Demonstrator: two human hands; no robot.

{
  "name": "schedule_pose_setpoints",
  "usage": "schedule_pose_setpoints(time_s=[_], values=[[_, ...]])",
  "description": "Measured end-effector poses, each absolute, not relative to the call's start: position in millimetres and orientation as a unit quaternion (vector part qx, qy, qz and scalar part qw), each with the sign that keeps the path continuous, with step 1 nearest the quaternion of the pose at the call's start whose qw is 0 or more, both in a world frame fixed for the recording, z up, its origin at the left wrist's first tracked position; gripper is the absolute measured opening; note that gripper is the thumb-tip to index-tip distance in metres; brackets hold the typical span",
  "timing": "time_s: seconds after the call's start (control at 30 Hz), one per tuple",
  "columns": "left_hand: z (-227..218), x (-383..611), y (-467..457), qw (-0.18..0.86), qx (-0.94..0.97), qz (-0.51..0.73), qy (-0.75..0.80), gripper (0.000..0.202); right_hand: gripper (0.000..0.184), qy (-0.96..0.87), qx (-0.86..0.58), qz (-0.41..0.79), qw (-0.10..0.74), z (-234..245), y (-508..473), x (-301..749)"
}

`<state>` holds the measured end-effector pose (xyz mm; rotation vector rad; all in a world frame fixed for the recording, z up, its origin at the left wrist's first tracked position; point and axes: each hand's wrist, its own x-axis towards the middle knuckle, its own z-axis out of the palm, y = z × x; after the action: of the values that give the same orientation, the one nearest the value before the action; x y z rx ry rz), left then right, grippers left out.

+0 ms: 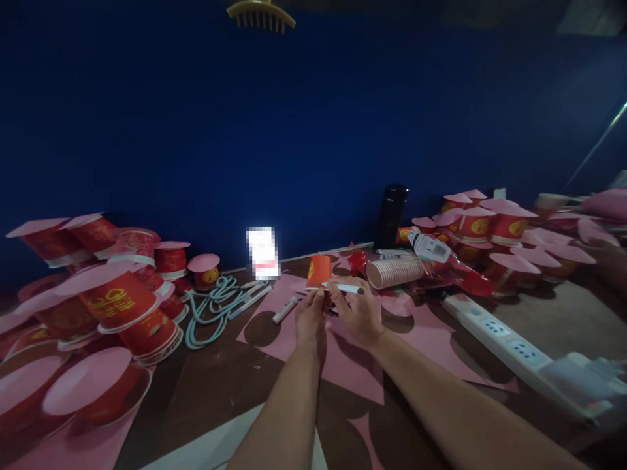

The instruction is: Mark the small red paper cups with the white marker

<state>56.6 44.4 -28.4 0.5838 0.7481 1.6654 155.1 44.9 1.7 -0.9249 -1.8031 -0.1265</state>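
A small red paper cup (318, 269) with a yellow print stands in front of me, its pale rim low down. The fingers of my left hand (310, 316) are closed at the near edge of that cup. A white marker pen (345, 287) is pinched in my right hand (357, 313), its tip touching or very close to the cup's lower right side. Under both hands lie pink paper sheets (343, 365) with round holes cut in them. Another white marker (285, 309) rests on the paper left of my hands.
Red cups topped with pink paper discs (117, 294) crowd the left, and more cups (475, 225) fill the right. A stack of paper cups (396, 271) lies beside a black bottle (392, 215). Also there: a power strip (499, 333), coiled cable (210, 313) and a bright phone screen (263, 253).
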Motion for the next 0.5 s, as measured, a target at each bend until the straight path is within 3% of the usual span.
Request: schedule_pose_setpoints(time_s=[0.5], values=[[-21.1, 58.1, 39.6, 0.584, 0.217, 0.714, 0.319, 0.015, 0.02, -0.744, -0.42, -0.06, 0.516, 1.9, 42.5, 154.4]])
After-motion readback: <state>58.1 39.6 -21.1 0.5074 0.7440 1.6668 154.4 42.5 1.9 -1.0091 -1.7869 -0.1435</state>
